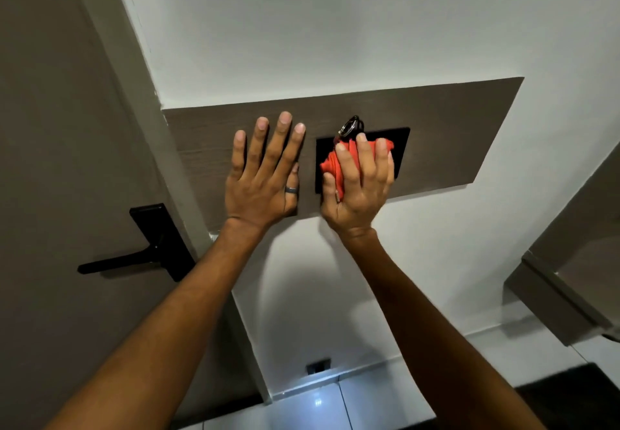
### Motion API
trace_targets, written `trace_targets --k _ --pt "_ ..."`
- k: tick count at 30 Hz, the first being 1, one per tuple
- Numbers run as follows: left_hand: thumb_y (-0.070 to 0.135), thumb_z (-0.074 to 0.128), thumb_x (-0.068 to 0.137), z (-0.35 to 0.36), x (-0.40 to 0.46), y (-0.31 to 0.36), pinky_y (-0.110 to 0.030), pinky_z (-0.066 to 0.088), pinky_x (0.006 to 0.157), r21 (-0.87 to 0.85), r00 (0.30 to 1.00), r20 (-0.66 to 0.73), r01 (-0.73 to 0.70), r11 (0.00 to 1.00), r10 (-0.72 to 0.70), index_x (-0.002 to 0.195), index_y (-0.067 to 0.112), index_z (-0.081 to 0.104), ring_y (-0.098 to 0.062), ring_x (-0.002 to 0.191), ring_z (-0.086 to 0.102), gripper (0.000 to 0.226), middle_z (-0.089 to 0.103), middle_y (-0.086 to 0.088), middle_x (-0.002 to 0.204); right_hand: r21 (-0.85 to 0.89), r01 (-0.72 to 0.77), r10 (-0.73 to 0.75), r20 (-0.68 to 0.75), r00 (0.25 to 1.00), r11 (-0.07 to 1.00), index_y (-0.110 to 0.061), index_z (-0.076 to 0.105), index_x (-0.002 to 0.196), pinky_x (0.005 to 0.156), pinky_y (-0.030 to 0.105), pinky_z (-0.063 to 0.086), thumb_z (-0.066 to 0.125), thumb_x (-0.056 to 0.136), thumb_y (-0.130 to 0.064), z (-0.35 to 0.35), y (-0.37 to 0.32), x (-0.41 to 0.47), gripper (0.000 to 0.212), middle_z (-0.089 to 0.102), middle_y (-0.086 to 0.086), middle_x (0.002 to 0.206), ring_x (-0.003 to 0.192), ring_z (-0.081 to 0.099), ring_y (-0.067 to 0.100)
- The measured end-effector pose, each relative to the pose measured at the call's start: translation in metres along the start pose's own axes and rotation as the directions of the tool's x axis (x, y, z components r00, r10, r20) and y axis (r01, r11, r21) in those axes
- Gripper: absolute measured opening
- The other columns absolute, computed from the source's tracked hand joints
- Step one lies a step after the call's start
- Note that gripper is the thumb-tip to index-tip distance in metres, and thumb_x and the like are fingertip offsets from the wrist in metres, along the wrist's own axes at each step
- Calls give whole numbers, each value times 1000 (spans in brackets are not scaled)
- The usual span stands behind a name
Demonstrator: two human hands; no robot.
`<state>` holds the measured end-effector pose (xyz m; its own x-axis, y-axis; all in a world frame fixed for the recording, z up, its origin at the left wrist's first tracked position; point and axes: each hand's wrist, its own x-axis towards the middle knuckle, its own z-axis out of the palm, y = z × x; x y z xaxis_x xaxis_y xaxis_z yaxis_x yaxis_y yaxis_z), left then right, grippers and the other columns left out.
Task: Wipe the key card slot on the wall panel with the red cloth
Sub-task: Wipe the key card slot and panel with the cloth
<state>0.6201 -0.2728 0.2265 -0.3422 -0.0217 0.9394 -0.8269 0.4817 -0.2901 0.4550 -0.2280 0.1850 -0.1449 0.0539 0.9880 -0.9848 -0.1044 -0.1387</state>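
Left hand (260, 178) lay flat on the wall panel (453, 134), left of the key card slot (401, 157); right hand (359, 188) pressed the cloth (332, 167) onto it.

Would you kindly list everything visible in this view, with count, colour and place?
Wood panel: one, grey-brown, on white wall.
Key card slot plate: one, black, set in the panel.
Key ring: one, metallic, at plate's top edge.
Red cloth: one, bunched against the plate.
Door handle: one, black, on door, left.
Socket: one, dark, low on wall.
Ring: one, grey, left hand.
Left hand: flat on panel.
Right hand: gripping cloth.
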Motion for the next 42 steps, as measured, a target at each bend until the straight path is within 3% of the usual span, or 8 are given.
trace_targets --k 2,6,10,14,18,30,36,42 --pt "32 44 102 1 -1 0 -48 7 127 7 1000 -2 15 1000 -15 158 19 36 -24 157 -1 58 25 -4 164 -12 -73 73 -8 997 997 -27 49 153 129 55 28 53 107 -41 4 -17 -8 48 47 6 157 162 26 27" --pt "34 42 104 1 -1 1 -48 5 127 -12 997 -30 66 998 -67 158 20 35 -24 157 -1 56 26 -3 163 -22 297 -294 92 951 955 -24 50 150 130 54 26 51 107 -43 -15 30 -4 46 50 11 150 163 22 26" --pt "34 41 105 0 1 1 -49 5 127 -7 996 -23 88 996 -89 159 20 32 -24 157 -2 57 27 -2 163 9 -34 33 87 996 999 -25 48 149 131 56 22 42 110 -45 -10 -5 -8 44 45 8 157 163 20 26" --pt "34 42 104 1 1 1 -48 3 127 -16 996 -21 87 996 -87 160 20 29 -24 157 -4 59 26 -4 163 -49 69 -68 33 997 996 -24 59 138 116 60 41 58 105 -38 -4 -16 -2 36 53 6 147 148 38 32" --pt "35 41 105 2 0 0 -48 0 128 11 997 6 83 997 -83 161 20 25 -24 157 -7 60 26 -3 164 -59 -155 148 -108 983 986 -23 63 134 117 58 45 61 103 -26 11 -33 4 32 57 5 146 144 48 35" --pt "33 42 104 -2 2 1 -50 5 127 25 997 3 77 997 -77 159 19 30 -25 157 -2 59 28 -5 162 71 133 -139 83 987 989 -23 50 146 132 56 25 58 92 -19 -14 15 -33 55 42 6 156 163 22 25" --pt "33 40 105 0 -1 1 -49 1 128 17 996 6 85 996 -85 159 18 31 -25 157 -5 57 33 -6 162 40 21 -20 -28 999 999 -28 51 152 127 55 33 67 99 -31 6 -9 -3 55 47 7 159 159 32 30" --pt "33 40 104 3 -5 1 -49 2 129 24 996 -6 93 995 -93 159 18 33 -25 157 -1 57 31 -7 163 -44 183 -186 -80 979 982 -27 55 147 126 55 35 68 96 -32 13 8 -14 53 48 6 157 159 33 30"
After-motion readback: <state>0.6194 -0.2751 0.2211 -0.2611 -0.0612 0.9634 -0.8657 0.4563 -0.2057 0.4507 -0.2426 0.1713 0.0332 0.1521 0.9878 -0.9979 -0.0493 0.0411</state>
